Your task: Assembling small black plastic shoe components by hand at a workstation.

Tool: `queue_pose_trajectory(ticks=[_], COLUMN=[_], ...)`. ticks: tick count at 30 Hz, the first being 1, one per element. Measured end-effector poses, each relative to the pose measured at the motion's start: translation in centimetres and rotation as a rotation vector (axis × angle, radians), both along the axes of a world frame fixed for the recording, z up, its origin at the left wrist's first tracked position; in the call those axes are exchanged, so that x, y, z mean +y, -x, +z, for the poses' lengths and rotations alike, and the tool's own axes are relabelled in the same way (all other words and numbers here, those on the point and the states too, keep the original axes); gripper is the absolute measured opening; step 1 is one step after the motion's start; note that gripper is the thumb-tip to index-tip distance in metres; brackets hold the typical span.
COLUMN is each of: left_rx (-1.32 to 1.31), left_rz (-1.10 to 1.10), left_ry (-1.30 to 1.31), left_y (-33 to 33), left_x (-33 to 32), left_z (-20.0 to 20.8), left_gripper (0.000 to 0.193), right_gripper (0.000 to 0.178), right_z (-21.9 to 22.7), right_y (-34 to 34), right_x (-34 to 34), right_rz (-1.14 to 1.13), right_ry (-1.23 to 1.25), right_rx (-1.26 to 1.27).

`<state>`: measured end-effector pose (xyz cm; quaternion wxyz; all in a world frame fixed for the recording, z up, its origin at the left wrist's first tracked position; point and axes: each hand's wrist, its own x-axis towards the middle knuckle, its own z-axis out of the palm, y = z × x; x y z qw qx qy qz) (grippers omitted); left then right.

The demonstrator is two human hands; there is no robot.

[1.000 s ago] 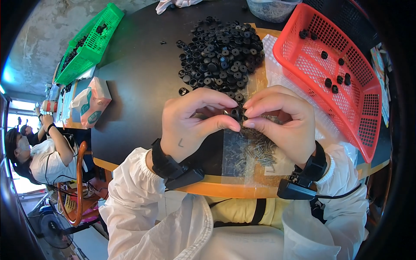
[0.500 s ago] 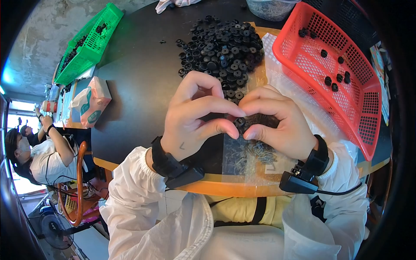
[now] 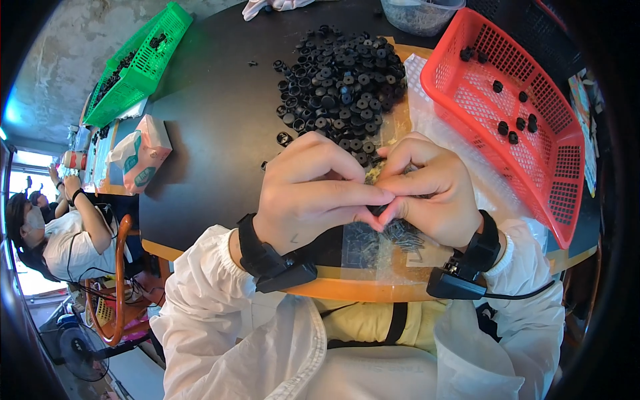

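Where the white sleeves (image 3: 207,293) end, black straps (image 3: 270,267) show above the near edge of the table (image 3: 363,289). Just beyond lies clear plastic (image 3: 353,247) with small metal pieces (image 3: 403,235) heaped on it, partly covered by the right hand (image 3: 437,193). It meets the left hand (image 3: 303,193) fingertip to fingertip, both pinched narrow on a small black part (image 3: 377,211); this sits between the thumbs and forefingers, mostly hidden, so I cannot tell how it is turned. On the left, a co-worker (image 3: 79,247) is beside a chair (image 3: 120,293), and a tissue box (image 3: 153,157) stands on the table. Beyond the hands lies a heap of black caps (image 3: 343,80). On the right, a red basket (image 3: 490,160) holds a few black pieces (image 3: 503,127). Farther off, a green basket (image 3: 152,65) stands at far left and a clear tub (image 3: 421,17) at far right.
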<state>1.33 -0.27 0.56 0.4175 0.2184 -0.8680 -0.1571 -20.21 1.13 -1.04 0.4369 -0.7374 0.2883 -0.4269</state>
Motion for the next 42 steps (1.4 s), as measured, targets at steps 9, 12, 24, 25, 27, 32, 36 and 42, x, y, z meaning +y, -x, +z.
queue_pose_trajectory(ticks=[9, 12, 24, 25, 27, 32, 36, 42], left_rx=[0.089, 0.137, 0.347, 0.213, -0.003, -0.255, -0.332, -0.415], left_rz=[-0.026, 0.029, 0.131, 0.1, -0.013, -0.003, 0.017, 0.018], left_ry=[0.079, 0.043, -0.074, -0.055, -0.021, -0.012, 0.063, 0.031], left_y=[-0.4, -1.0, -1.7, -1.7, -1.4, -1.2, -1.3, -1.1], left_x=[-0.5, -0.3, -0.4, -0.4, -0.8, -0.7, -1.1, -1.3], left_z=[0.2, -0.1, 0.1, 0.5, 1.2, 0.7, -0.2, -0.4], left_gripper=[0.043, 0.051, 0.016, 0.015, 0.013, 0.019, 0.016, 0.015], right_gripper=[0.029, 0.035, 0.035, 0.032, 0.029, 0.025, 0.021, 0.024], right_z=[2.7, 5.5, 2.8, 2.3, 1.8, 1.0, 0.7, 0.4], right_y=[-0.3, 0.7, 0.2, -0.1, -0.4, -1.1, -1.1, -0.8], right_x=[0.3, 0.7, -0.5, -0.9, -1.3, -1.4, -1.5, -1.1], right_rz=[-0.134, -0.432, -0.438, -0.377, -0.375, -0.359, -0.386, -0.348], right_ry=[0.262, 0.587, 0.717, 0.664, 0.691, 0.717, 0.648, 0.503], right_rx=[0.116, 0.468, 0.751, 0.746, 0.75, 0.756, 0.721, 0.506])
